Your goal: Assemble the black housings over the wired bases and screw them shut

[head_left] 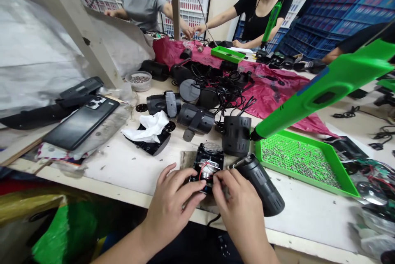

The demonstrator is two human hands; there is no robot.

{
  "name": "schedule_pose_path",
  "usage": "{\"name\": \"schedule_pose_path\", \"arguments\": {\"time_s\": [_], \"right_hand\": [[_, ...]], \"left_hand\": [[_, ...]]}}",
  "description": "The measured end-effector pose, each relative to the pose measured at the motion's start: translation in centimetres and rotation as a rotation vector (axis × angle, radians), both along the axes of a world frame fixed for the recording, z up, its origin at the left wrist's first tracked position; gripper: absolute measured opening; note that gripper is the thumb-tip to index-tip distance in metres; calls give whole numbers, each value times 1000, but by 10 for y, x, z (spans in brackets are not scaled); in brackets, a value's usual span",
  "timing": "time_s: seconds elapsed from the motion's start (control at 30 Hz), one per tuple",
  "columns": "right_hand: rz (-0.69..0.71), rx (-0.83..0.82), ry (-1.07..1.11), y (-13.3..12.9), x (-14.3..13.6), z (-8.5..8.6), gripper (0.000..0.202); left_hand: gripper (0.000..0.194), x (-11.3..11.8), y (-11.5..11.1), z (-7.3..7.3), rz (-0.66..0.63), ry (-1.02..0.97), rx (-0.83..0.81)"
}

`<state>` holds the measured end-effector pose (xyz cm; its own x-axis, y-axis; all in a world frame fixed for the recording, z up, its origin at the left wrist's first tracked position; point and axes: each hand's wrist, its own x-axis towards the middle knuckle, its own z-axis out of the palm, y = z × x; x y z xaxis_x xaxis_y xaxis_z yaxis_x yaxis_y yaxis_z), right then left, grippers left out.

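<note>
A small black device (210,156) with a silvery round part and red wires inside lies open near the table's front edge. My left hand (175,196) grips it from the left, thumb and fingers at its side and lower edge. From the right, my right hand (236,198) pinches at its lower right edge; whatever is between those fingertips is too small to tell. Right of the device, a black cylindrical housing (262,186) leans diagonally beside my right hand. Another ribbed black cylinder (236,134) stands just behind.
A green electric screwdriver (321,91) slants in from the right above a green tray (348,181) of screws. Black housings and cables (228,87) crowd the middle. A phone (82,122) and a screw tub (140,86) are at left. Two people (145,5) work across the table.
</note>
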<state>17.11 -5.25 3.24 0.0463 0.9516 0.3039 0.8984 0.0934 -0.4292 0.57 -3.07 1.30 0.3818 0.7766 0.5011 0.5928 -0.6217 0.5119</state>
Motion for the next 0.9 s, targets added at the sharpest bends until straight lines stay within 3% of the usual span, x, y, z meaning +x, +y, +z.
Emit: {"name": "schedule_pose_path", "arguments": {"time_s": [0.27,0.4,0.57,0.9], "right_hand": [[127,-17,102,5,-9,6,20],[141,-86,208,7,-9,11,13],[192,-160,174,2,-5,16,12],[-124,12,209,-1,-2,1,20]], "left_hand": [[16,4,0,-1,-6,-58,-14],[16,5,0,-2,30,-72,-1],[16,7,0,-1,66,-77,-2],[6,6,1,2,48,-63,-15]]}}
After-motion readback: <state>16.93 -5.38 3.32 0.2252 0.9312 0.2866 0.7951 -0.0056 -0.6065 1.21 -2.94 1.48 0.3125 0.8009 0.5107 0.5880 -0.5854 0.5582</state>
